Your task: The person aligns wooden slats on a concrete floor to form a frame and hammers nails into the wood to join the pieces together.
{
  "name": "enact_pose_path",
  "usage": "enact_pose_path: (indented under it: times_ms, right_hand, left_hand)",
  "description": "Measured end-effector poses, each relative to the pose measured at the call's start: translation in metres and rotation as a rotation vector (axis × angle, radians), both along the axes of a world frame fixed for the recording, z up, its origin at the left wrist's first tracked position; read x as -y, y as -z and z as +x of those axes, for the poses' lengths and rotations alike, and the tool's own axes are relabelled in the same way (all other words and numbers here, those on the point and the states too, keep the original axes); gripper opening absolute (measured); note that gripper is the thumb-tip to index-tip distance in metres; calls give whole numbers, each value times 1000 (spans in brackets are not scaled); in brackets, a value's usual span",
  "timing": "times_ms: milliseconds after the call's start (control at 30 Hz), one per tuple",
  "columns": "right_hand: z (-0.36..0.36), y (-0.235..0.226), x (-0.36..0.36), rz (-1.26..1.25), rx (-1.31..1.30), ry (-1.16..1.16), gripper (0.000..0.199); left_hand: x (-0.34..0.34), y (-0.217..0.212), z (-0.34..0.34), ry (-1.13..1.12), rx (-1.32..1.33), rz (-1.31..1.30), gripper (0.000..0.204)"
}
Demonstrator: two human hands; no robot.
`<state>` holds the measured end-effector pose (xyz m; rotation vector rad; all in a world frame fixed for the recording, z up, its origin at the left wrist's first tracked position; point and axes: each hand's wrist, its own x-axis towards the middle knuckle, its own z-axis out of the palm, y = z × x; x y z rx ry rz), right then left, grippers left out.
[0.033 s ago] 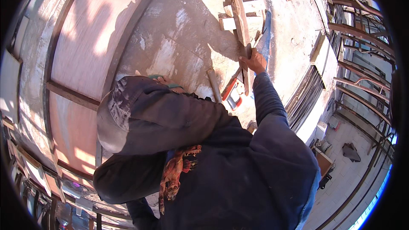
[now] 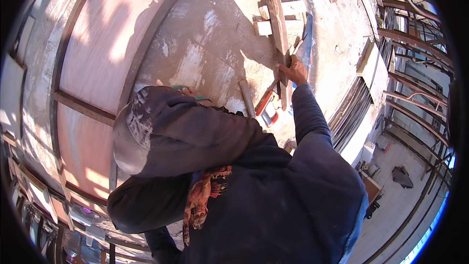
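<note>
At upper right of centre, my right hand (image 2: 295, 72) is closed on a long, narrow wooden board (image 2: 278, 27), thumb and fingers at its side near the lower end. The board lies across short wood blocks (image 2: 264, 28). Just below the hand is a handsaw (image 2: 267, 110) with an orange-red and grey handle; its dark blade runs up toward the board, partly hidden. A round wooden stick (image 2: 247, 99) lies left of the saw. My left sleeve (image 2: 163, 244) shows at the lower edge, but the left hand is out of sight.
My bent leg (image 2: 195, 132) and a foot with a green strap (image 2: 194, 94) are left of centre. A framed wood panel (image 2: 107, 39) stands at left. A blue strip (image 2: 308, 44) lies beside the board. Thin rods (image 2: 352, 110) are bundled at right, near wooden poles (image 2: 415, 41).
</note>
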<state>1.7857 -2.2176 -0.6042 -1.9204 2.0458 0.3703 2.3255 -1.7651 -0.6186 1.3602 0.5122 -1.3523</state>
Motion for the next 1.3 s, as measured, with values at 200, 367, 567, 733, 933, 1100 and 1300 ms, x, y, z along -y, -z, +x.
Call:
enact_pose_path:
  times_ms: [200, 367, 567, 733, 933, 1100, 1300]
  right_hand:
    - [130, -74, 22, -82, 448, -302, 52]
    - [229, -49, 16, -193, 564, -842, 55]
    - [353, -19, -7, 161, 372, -1337, 34]
    - [412, -29, -51, 175, 503, -1665, 68]
    - [415, -26, -58, 106, 588, -1895, 64]
    - [425, -32, -75, -46, 620, -1963, 66]
    - [417, -59, -62, -296, 640, -1837, 58]
  left_hand:
    - [-28, -6, -21, -125, 9, -31, 43]
    - [-4, -34, -16, -139, -20, -21, 33]
    - [-25, -22, -39, -227, 275, 79, 27]
    - [-38, -7, -43, -391, 690, 332, 27]
    - [-21, -42, -26, -624, 443, 5, 34]
    - [-9, -33, -35, -456, 516, -165, 36]
    - [2, -27, -24, -478, 435, -364, 33]
